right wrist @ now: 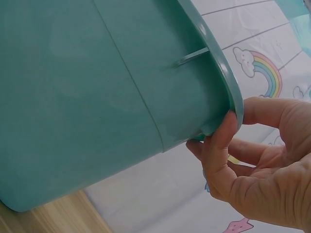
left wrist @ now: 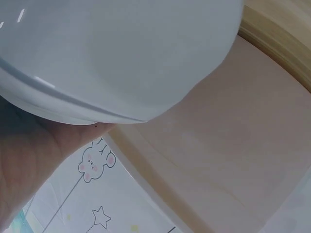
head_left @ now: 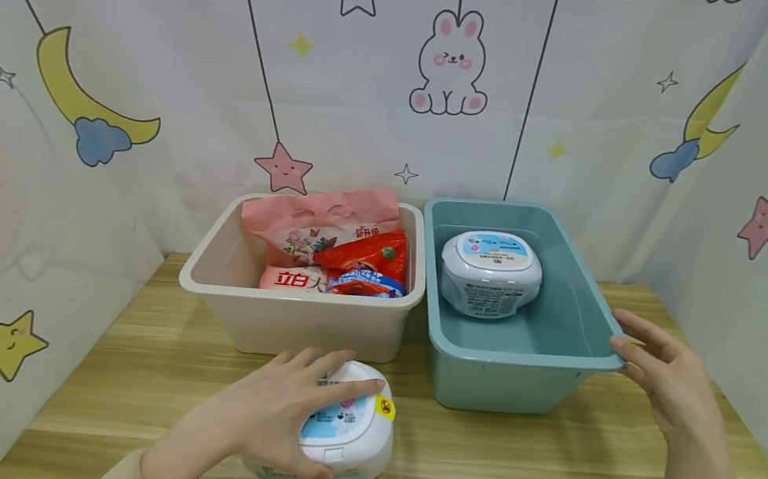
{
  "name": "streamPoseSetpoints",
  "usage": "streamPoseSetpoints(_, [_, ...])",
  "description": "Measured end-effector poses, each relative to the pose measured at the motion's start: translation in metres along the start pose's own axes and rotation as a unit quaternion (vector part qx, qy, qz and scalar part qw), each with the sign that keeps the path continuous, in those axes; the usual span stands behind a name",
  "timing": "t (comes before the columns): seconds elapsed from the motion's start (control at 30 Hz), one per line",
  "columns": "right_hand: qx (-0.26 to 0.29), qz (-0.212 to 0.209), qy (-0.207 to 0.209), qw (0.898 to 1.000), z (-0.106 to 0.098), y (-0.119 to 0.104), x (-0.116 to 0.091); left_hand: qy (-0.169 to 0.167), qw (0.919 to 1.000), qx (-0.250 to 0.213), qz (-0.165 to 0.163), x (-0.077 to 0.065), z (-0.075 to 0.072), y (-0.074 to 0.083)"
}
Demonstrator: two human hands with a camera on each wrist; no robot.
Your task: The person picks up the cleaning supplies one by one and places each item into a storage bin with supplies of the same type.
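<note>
My left hand (head_left: pixel 279 409) grips a white lidded plastic tub (head_left: pixel 369 435) from above, its thumb on the near side and its fingers spread over the lid. The tub has a blue printed label and a yellow sticker at the lid's edge. In the left wrist view the tub's smooth white side (left wrist: pixel 160 58) fills the upper left. My right hand (head_left: pixel 673 383) pinches the right rim of a teal plastic bin (head_left: pixel 496 383). The right wrist view has the thumb and fingers (right wrist: pixel 224 131) on either side of that rim. A similar white tub (head_left: pixel 489 279) stands inside the teal bin.
A cream bin (head_left: pixel 317 327) left of the teal one holds a pink bag (head_left: pixel 285 232) and a red packet (head_left: pixel 371 252), among other packets. Both bins stand on a wood-grain table (head_left: pixel 471 471). Behind hangs a white printed curtain (head_left: pixel 372 96), which also runs along both sides.
</note>
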State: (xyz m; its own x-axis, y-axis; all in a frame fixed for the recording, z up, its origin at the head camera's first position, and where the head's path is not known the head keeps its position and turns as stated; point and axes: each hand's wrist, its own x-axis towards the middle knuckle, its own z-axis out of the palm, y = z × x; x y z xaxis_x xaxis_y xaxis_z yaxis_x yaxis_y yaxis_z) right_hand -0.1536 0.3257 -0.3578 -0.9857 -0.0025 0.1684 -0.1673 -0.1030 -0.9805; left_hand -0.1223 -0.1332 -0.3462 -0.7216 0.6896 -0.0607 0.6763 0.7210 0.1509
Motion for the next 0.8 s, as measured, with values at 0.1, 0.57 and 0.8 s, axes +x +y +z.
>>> streamPoseSetpoints(0.1, [-0.001,0.000,0.001,1.000,0.000,-0.001,-0.001,0.003,1.0000,0.003,0.007,0.002,-0.001,0.001])
streamPoseSetpoints(0.57, [-0.015,-0.004,0.004,1.000,0.003,0.000,-0.001,0.004,0.9998,0.006,0.019,0.007,-0.010,0.004])
streamPoseSetpoints(0.8, [-0.014,-0.004,0.008,1.000,0.002,0.000,0.000,-0.004,0.9997,0.002,0.023,0.010,-0.015,0.006])
